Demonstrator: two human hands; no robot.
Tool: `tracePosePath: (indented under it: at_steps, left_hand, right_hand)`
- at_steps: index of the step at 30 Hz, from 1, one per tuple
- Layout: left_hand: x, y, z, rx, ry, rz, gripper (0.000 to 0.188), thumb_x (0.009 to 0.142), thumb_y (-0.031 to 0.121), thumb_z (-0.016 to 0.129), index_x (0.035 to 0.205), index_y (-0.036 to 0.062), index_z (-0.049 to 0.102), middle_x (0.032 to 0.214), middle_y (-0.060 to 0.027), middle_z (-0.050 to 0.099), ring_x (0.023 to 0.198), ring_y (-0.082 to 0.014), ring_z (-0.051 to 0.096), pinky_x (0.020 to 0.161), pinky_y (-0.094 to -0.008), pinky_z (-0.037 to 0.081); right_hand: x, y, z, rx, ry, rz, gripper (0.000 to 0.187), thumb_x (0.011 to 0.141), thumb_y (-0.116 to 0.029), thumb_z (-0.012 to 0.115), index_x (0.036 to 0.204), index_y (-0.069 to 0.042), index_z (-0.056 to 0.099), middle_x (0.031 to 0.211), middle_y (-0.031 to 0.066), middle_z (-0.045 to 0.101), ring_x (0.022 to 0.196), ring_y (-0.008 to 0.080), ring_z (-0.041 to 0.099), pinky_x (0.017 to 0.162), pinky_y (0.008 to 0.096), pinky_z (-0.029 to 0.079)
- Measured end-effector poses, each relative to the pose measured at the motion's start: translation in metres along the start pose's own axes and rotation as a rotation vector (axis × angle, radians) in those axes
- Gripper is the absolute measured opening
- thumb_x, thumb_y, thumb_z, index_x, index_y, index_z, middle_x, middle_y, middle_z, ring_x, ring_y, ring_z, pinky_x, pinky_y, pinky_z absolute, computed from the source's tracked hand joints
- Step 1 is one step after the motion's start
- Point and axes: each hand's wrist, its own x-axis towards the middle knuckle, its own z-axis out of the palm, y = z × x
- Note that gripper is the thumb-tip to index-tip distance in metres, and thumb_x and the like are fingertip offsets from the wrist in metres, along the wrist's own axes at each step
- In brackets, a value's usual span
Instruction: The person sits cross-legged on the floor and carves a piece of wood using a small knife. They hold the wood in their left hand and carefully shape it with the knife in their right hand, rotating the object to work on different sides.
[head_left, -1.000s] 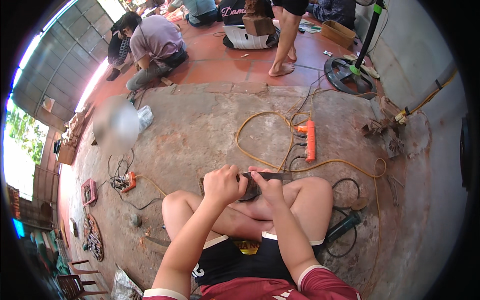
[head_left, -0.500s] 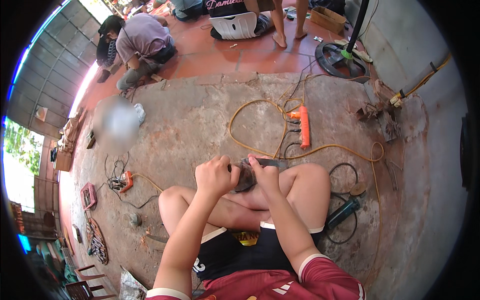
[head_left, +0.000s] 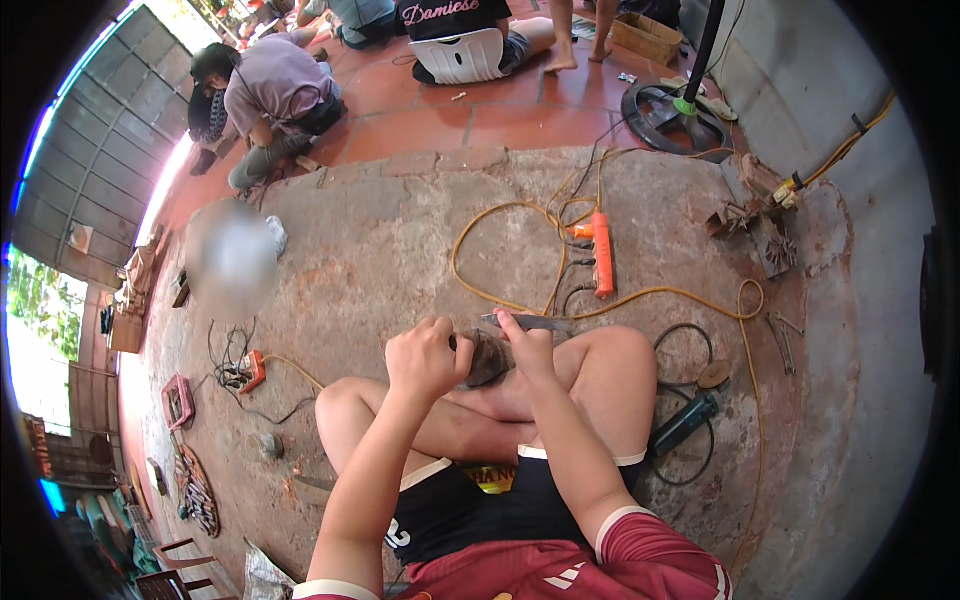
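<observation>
My left hand [head_left: 428,357] is closed in a fist, and a small dark end of something shows at its thumb side. What it grips is mostly hidden. Just to its right, my right hand [head_left: 526,343] pinches a flat grey metal blade [head_left: 548,322], thumb on top, with the blade pointing sideways. Between the two hands sits a dark, rounded block [head_left: 487,360] above my crossed legs. Whether either hand touches the block cannot be told.
An orange power strip [head_left: 602,255] with a looping yellow cord lies ahead. A green angle grinder [head_left: 685,424] rests by my right knee. To the left are another orange socket block [head_left: 252,371] and a pink basket [head_left: 178,401]. People sit farther off on red tiles.
Both hands keep nearly the same place and grip. The blade is tilted slightly differently, and the whole view has shifted a little.
</observation>
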Motion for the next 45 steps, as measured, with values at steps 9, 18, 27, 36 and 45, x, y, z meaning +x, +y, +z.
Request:
tracePosePath:
  at_steps: [9, 18, 27, 36, 45]
  left_hand:
    - [0.001, -0.001, 0.0, -0.007, 0.016, 0.0, 0.025, 0.075, 0.026, 0.061, 0.062, 0.0058, 0.054, 0.063, -0.0132, 0.059, 0.056, -0.0349, 0.061, 0.052, -0.0444, 0.049]
    - [-0.001, -0.003, 0.002, 0.007, 0.038, 0.014, 0.025, 0.075, 0.026, 0.061, 0.062, 0.0062, 0.056, 0.062, -0.0127, 0.059, 0.054, -0.0334, 0.062, 0.05, -0.0433, 0.05]
    - [-0.001, 0.0, 0.001, 0.014, 0.021, 0.016, 0.024, 0.075, 0.027, 0.061, 0.063, 0.0063, 0.057, 0.063, -0.0127, 0.06, 0.055, -0.0329, 0.063, 0.051, -0.0435, 0.05]
    - [-0.002, 0.0, 0.001, -0.013, 0.033, 0.008, 0.023, 0.075, 0.026, 0.06, 0.063, 0.0062, 0.055, 0.063, -0.0125, 0.059, 0.056, -0.0339, 0.061, 0.051, -0.0441, 0.049]
    - [-0.002, 0.002, 0.0, -0.017, 0.041, 0.005, 0.024, 0.075, 0.026, 0.059, 0.062, 0.0062, 0.055, 0.063, -0.0125, 0.058, 0.056, -0.0341, 0.061, 0.051, -0.0442, 0.048]
  right_hand:
    - [-0.011, -0.015, 0.003, 0.097, -0.127, 0.017, 0.017, 0.091, -0.012, 0.07, 0.104, 0.0, 0.07, 0.1, 0.0037, 0.069, 0.088, 0.0088, 0.061, 0.076, 0.0245, 0.048]
    - [-0.013, -0.021, 0.002, 0.117, -0.154, 0.019, 0.018, 0.091, -0.012, 0.07, 0.105, 0.0, 0.068, 0.104, 0.0051, 0.069, 0.091, 0.0095, 0.061, 0.079, 0.025, 0.048]
    - [-0.013, -0.009, 0.003, 0.126, -0.276, 0.023, 0.02, 0.092, -0.009, 0.068, 0.108, 0.002, 0.065, 0.11, 0.0068, 0.067, 0.094, 0.0092, 0.06, 0.084, 0.0241, 0.049]
    - [-0.013, -0.011, 0.005, 0.148, -0.255, 0.068, 0.01, 0.093, -0.008, 0.067, 0.099, -0.002, 0.063, 0.111, 0.0112, 0.068, 0.091, 0.0103, 0.062, 0.083, 0.025, 0.049]
    - [-0.011, -0.008, 0.005, 0.131, -0.205, 0.054, 0.017, 0.093, -0.01, 0.067, 0.106, 0.001, 0.065, 0.097, 0.0039, 0.066, 0.087, 0.0089, 0.061, 0.078, 0.0236, 0.05]
